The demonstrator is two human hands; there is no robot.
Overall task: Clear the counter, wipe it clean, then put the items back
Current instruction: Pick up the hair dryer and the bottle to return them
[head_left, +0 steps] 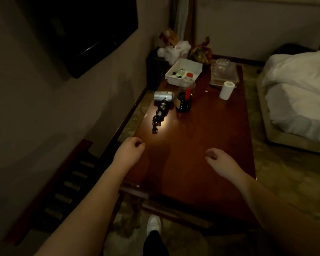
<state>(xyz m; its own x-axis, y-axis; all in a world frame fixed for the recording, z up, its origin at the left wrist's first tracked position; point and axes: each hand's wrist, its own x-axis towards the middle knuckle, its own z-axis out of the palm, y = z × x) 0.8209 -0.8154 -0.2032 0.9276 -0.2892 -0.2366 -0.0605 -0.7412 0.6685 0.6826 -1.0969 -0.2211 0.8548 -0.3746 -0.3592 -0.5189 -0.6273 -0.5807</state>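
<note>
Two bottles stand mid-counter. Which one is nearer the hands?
The dark bottle, right of the hair dryer. It stands in front of the clear bottle with the red cap, which is nearer the white tray.

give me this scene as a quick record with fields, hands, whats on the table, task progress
left hand: loosely curled, holds nothing, over the table's near left edge
right hand: loosely curled, holds nothing, over the table
far end of table: hair dryer, dark bottle, clear bottle, white tray, paper roll, glass
progress: nothing cleared yet
</note>
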